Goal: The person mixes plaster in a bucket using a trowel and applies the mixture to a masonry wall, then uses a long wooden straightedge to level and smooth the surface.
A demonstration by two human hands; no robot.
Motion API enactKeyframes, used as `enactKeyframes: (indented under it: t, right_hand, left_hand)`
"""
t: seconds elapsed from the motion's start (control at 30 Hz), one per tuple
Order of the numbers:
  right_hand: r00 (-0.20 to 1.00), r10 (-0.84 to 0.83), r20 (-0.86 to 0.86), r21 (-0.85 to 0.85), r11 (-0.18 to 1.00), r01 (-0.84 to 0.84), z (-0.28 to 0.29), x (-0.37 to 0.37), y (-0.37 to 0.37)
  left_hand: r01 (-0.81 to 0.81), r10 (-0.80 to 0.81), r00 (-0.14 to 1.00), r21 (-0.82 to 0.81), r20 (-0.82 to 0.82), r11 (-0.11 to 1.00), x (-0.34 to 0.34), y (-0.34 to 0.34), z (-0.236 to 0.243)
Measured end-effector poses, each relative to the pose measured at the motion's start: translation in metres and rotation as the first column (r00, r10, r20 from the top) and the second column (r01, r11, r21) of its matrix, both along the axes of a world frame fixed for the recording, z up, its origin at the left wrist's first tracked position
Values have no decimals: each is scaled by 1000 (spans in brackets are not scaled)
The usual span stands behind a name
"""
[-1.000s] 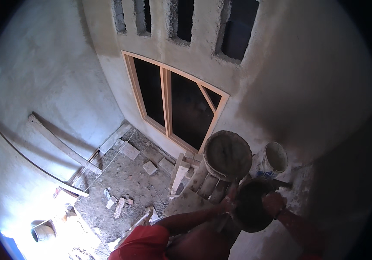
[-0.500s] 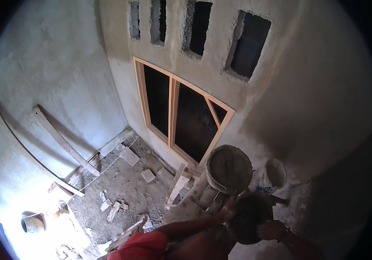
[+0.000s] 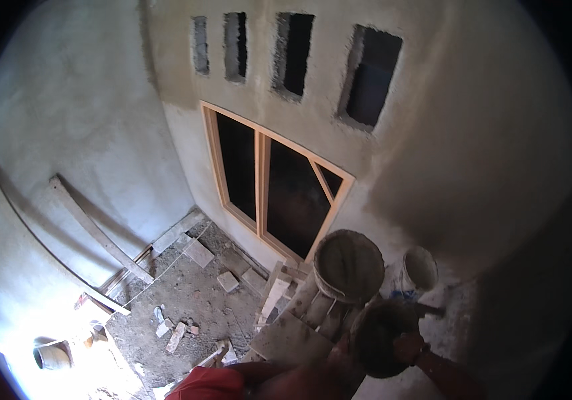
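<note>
1. Presently, the sleeve (image 3: pixel 209 383) lies nearest, at the lower edge. The left hand (image 3: pixel 343 352) is dim and blurred at the basin's left side; whether its fingers are apart or clamped on the rim, I cannot tell.
2. The right hand (image 3: pixel 408 349) is at the basin's right side, over its mouth. The fingers look bent inward; what they close on, if anything, cannot be told.
3. The basin (image 3: pixel 378 330) is located between the hands, mouth toward the camera. Its contents are too dark to identify.
4. Step in hand, in my judgement: two-handed handling of the basin. The next move calls for a secure hold on both sides and care around the neighbouring bucket.
5. Just beyond, the large bucket (image 3: pixel 349 263) holds grey matter; the small bucket (image 3: pixel 421 270) is to its right. A board (image 3: pixel 293 343) lies left of the basin.
6. Farther off, blocks lie on the floor (image 3: pixel 199 293); beyond are a two-bay wooden frame (image 3: pixel 261 183) and four rough-edged wall openings.
</note>
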State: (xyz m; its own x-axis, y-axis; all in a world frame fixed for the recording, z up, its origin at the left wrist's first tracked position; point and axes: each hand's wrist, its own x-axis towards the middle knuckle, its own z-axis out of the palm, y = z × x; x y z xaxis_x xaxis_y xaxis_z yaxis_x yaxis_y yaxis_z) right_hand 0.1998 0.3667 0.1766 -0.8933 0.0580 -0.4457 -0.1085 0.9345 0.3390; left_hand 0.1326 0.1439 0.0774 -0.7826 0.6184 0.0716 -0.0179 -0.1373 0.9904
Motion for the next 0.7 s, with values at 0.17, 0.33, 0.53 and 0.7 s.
enactKeyframes:
  t: [0.17, 0.33, 0.53, 0.7]
  right_hand:
    - [975, 117, 189, -128, 987, -93, 48, 13, -17]
    - [970, 177, 167, -231, 963, -135, 128, -4, -42]
    - [908, 147, -391, -162, 961, -225, 117, -16, 3]
    - [981, 72, -178, -76, 993, -86, 49, -36, 1]
  left_hand:
    - [11, -48, 966, -145, -255, 989, -14, -11, -27]
    - [-19, -177, 753, -290, -634, 957, -66, -24, -59]
    - [154, -162, 987, -298, 0, 942, -59, -23, 55]
    - [28, -23, 977, -21, 214, 999, -10, -29, 40]
